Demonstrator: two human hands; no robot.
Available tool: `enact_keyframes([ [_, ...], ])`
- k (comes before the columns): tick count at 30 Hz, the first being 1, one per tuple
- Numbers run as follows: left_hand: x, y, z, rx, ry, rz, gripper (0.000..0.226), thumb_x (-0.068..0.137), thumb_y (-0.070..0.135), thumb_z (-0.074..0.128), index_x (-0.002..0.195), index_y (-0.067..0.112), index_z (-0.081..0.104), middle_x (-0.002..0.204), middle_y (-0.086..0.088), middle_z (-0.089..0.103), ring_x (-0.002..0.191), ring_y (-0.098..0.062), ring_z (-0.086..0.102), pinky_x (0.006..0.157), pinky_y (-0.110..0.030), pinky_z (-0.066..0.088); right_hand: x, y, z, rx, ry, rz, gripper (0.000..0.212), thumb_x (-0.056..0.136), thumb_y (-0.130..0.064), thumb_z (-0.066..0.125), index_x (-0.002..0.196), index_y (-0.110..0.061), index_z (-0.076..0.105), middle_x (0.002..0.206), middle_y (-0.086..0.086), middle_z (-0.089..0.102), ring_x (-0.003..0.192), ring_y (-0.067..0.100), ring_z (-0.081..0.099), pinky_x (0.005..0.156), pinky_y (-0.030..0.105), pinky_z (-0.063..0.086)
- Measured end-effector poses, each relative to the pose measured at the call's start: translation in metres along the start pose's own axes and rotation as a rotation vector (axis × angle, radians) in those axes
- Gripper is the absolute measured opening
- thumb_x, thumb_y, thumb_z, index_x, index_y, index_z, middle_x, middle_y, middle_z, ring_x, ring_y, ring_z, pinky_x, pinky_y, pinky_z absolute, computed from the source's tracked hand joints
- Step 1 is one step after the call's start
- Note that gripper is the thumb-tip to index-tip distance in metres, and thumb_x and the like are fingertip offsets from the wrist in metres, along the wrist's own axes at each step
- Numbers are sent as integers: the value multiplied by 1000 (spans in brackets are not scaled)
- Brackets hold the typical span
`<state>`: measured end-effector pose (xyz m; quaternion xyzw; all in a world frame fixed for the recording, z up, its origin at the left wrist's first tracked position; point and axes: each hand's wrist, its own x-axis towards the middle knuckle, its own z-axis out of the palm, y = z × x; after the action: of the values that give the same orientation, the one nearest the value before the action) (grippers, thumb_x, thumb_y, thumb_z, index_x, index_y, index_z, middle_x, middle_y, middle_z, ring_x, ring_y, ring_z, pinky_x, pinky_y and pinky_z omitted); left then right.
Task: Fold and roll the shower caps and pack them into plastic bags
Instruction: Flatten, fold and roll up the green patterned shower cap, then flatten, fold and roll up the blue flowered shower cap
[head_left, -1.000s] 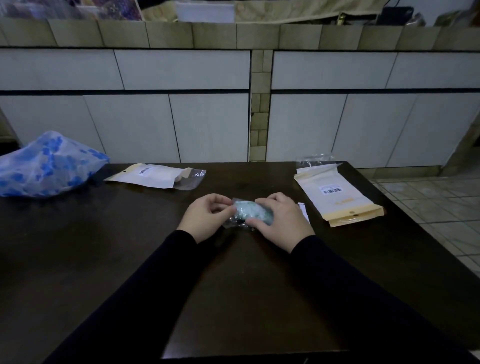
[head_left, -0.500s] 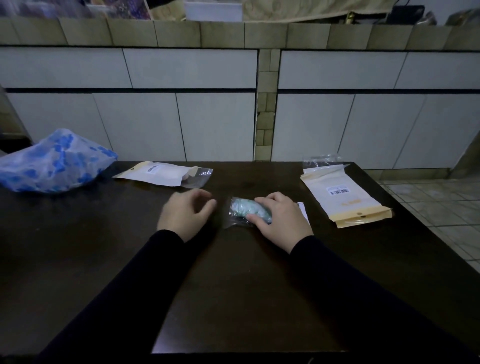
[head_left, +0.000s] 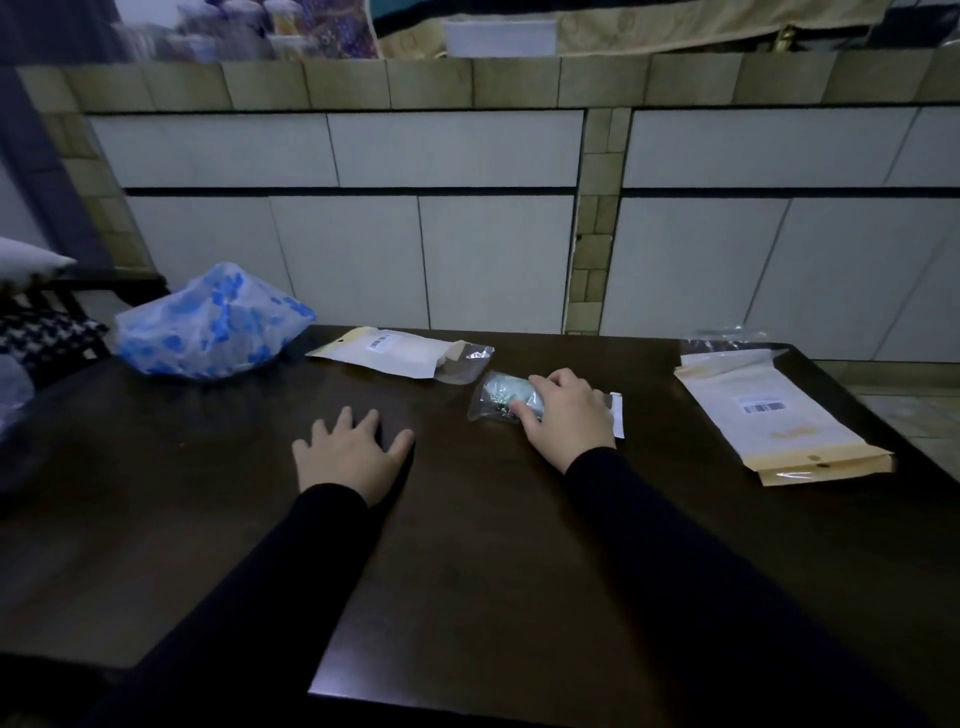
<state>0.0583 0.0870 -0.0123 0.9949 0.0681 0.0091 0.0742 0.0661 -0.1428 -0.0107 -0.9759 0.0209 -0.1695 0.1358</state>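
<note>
A rolled shower cap (head_left: 511, 393), pale green, sits inside a small clear plastic bag (head_left: 488, 408) near the middle of the dark worktop (head_left: 467, 545). It looks light and soft, a springy bundle of thin film that would likely loosen if released, and the bag around it is probably slippery and crinkly. The best hold, in my judgement, is across the thick part of the roll through the bag, pressing down so the bundle stays compact, with the bag's open end left free for sealing (which end that is cannot be told from here).

The right hand (head_left: 566, 415) lies over the right part of the packet, its fingers curled down round the roll, fingertips touching the film; this grip is a light clasp rather than a lift, and the packet rests on the worktop. A white strip (head_left: 616, 413) shows just beyond the hand's right edge.

The left hand (head_left: 353, 457) is well apart from the packet, lying flat on the worktop with fingers spread and holding nothing.

A blue-patterned shower cap (head_left: 208, 325) sits puffed up at the far left of the worktop, seemingly not yet folded. A white packaging pouch (head_left: 389, 356) lies just behind the packet, and a stack of pouches (head_left: 769, 410) lies to the right.
</note>
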Motion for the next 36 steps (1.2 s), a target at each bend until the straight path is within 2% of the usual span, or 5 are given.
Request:
enact_keyframes([
  [7,-1,-1,2,-49,53,14,63,90,66,33,142,31,39,156,-1,27,141,-30,26,110,-48,22,7,-23,6,-133,70,-77,52,95,-44,44,142,-22,41,140,3,44,130,23,37,111,56,20],
  [12,2,-31,-8,-307,292,25,37,89,47,52,121,28,59,128,8,58,117,-17,52,95,-35,37,1,-71,15,22,185,-346,43,88,-38,58,127,-19,59,126,5,56,121,25,47,102,49,37],
  [19,30,-119,-18,-319,606,-136,28,83,28,62,110,22,66,117,1,60,106,-26,51,84,-36,40,9,-162,45,287,147,-525,38,88,-30,61,124,-20,61,114,-1,58,109,14,51,94,29,43],
  [27,77,-158,-25,-415,760,-243,48,78,13,65,124,18,56,134,-9,44,120,-31,42,90,-43,42,46,-240,93,480,167,-466,44,84,-24,65,127,-14,59,119,7,55,111,23,52,96,37,46],
  [36,132,-194,-30,-398,648,-207,76,79,6,61,145,27,31,157,1,17,139,-25,20,105,-42,30,92,-293,125,458,107,-380,75,85,-30,65,149,-28,25,153,13,14,141,29,19,109,42,31],
])
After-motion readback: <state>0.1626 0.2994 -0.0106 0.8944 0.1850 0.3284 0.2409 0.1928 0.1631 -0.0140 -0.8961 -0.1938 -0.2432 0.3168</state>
